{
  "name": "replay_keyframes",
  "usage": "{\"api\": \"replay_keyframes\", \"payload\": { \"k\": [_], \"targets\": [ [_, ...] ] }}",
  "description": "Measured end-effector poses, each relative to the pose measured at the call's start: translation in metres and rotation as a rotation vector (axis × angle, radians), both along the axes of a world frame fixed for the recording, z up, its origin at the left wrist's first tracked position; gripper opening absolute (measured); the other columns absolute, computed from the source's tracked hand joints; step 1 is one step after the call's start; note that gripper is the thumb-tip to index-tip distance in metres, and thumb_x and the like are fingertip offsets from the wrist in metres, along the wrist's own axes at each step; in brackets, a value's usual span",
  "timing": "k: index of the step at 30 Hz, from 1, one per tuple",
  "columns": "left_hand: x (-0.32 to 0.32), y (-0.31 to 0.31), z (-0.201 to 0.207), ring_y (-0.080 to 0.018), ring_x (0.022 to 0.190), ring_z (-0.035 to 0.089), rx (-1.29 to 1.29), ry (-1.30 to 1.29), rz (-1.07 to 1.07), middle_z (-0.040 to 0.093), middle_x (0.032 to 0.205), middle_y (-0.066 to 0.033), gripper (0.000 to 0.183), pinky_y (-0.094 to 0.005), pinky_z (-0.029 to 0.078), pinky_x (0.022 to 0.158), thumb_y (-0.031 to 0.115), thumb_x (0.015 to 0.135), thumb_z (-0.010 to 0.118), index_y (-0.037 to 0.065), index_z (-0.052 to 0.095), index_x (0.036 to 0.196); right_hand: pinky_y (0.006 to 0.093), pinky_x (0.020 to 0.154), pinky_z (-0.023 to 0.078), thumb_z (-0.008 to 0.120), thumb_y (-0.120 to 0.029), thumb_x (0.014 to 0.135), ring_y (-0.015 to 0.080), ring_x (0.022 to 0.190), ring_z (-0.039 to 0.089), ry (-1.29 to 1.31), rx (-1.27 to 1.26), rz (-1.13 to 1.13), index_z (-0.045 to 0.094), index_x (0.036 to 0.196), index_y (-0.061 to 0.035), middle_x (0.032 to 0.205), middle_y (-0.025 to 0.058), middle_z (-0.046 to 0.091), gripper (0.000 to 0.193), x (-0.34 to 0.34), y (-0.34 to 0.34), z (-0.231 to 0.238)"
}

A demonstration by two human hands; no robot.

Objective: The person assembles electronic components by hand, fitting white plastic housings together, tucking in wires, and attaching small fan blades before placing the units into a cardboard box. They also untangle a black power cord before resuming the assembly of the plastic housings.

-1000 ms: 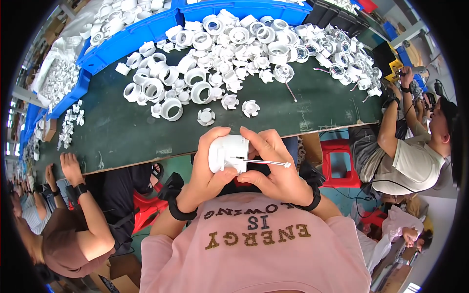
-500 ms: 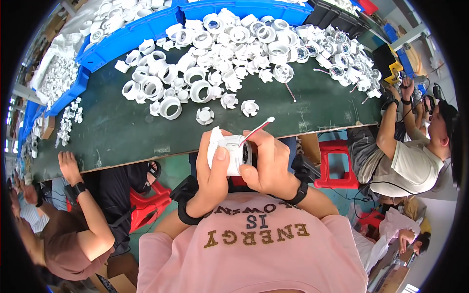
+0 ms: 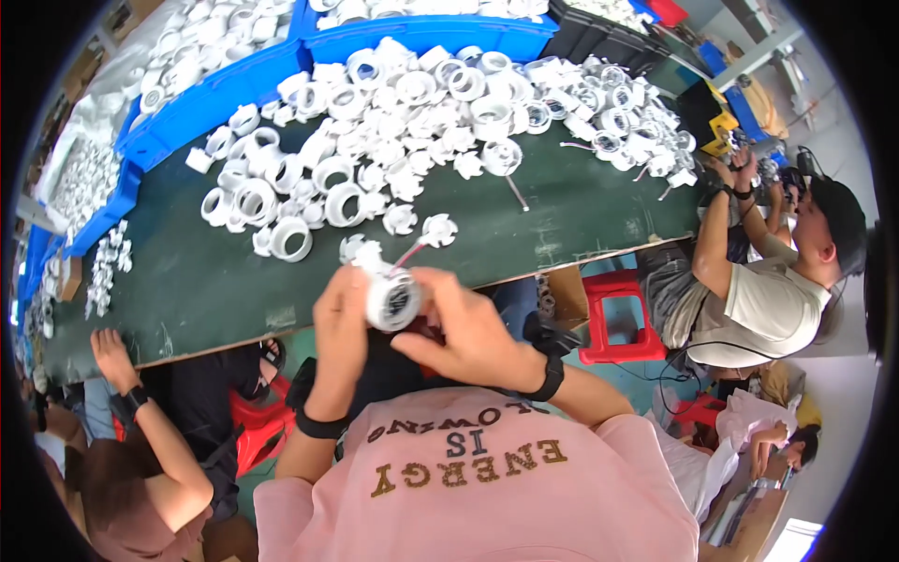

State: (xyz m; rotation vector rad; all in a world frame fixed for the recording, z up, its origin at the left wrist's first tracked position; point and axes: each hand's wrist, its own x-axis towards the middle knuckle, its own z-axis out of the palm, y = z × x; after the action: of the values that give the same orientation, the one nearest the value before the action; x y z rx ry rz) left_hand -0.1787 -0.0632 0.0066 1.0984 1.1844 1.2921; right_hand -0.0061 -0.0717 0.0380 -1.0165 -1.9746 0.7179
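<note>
Just off the table's near edge, my left hand [image 3: 341, 323] is closed around the left side of a short white plastic cylinder housing [image 3: 379, 307]. Its dark round end, ringed in white, is turned up toward me. A white torn-looking piece sticks up at its far side, and a red-and-white wire lead [image 3: 409, 253] with a small white plug rises from it. Against the right side curve the fingers of my right hand [image 3: 468, 328], slightly blurred, with the thumb by the lower rim. Beyond the housing lie white clawed rings [image 3: 438, 230] on the green table [image 3: 524, 239].
White rings and caps [image 3: 393, 122] heap across the table, and clear-lensed parts with wires [image 3: 618, 117] pile at right. Blue bins [image 3: 431, 37] and a black bin [image 3: 609, 36] line the back. Co-workers sit at left and right; a red stool [image 3: 623, 318] stands under the table edge.
The housing has turned so its dark end faces up toward me. My right hand's grip has loosened, its thumb shifting away from the rim. The whole view has swung a little to the right.
</note>
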Motion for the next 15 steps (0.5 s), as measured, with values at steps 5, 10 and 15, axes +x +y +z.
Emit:
{"api": "replay_keyframes", "payload": {
  "k": [5,10,15],
  "targets": [
    [-0.014,-0.008,0.033,-0.0131,0.079,0.065,-0.336,-0.485,-0.057,0.064,0.09,-0.0052,0.041,-0.0222,0.048,0.055,0.036,0.099,0.044,0.002,0.047,0.122,0.0349,0.073,0.051,0.071,-0.016,0.08,0.0278,0.081,0.06,-0.01,-0.104,0.288,0.031,0.136,0.0004,0.097,0.0159,0.057,0.071,-0.006,0.009,0.012],
    [-0.083,-0.014,0.019,-0.0138,0.06,0.062,-0.219,-0.056,0.128,0.064,0.085,-0.0058,0.043,-0.022,0.039,0.046,0.043,0.092,0.054,0.005,0.054,0.111,0.0387,0.073,0.049,0.07,-0.012,0.074,0.0337,0.08,0.06,-0.26,0.221,-0.154,0.065,0.096,-0.0033,0.092,0.0148,0.062,0.023,0.047,0.094,0.016],
    [-0.185,0.022,-0.011,-0.0067,0.081,0.053,-0.07,0.341,0.402,0.06,0.095,0.0013,0.037,-0.0214,0.041,0.074,0.032,0.092,0.059,0.001,0.061,0.111,0.0439,0.085,0.047,0.075,-0.028,0.072,0.0382,0.099,0.057,-0.616,0.174,-0.382,0.054,0.113,0.0009,0.107,0.0209,0.059,0.054,0.114,0.175,-0.019]
  ]
}}
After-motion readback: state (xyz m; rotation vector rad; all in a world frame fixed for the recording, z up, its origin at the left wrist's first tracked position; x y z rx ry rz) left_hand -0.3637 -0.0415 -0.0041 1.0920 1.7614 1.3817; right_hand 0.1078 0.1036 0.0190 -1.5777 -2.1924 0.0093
